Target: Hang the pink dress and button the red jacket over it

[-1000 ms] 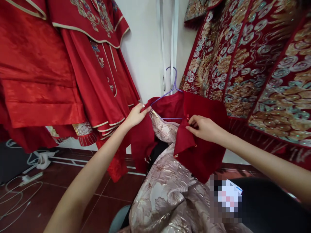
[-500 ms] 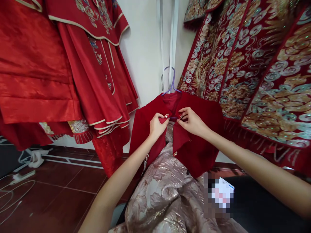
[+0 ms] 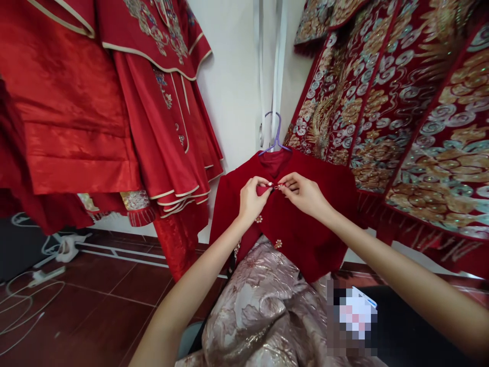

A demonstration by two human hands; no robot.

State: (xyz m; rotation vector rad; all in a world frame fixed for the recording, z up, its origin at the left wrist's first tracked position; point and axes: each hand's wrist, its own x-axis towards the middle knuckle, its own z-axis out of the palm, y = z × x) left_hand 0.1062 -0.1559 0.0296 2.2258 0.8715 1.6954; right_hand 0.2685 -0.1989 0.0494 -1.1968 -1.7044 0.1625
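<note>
Fingers [image 3: 267, 184] of both hands now pinch the red jacket's [image 3: 301, 229] front edges together, closed since before.

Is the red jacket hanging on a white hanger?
No, the red jacket hangs on a purple hanger, while both hands pinch its front edges together near the collar.

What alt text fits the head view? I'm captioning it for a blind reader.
Two bare hands, left hand and right hand, pinch the top front closure of a red jacket on a purple hanger, over a pinkish brocade skirt; embroidered red garments hang around.
</note>
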